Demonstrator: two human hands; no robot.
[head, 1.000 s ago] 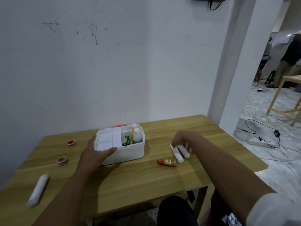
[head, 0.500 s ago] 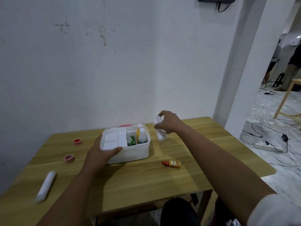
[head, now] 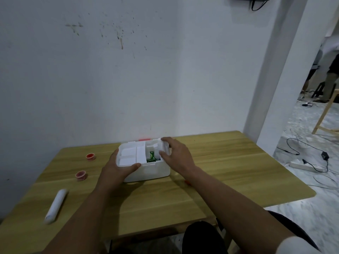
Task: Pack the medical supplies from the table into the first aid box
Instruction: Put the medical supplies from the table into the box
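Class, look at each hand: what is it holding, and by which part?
Left hand grips the first aid box at its near-left rim. Right hand holds white packets over the box's right compartment.

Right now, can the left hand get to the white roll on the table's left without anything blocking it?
Probably yes. The white roll lies alone on bare table, nothing between; but the left hand is gripping the first aid box and would have to let go.
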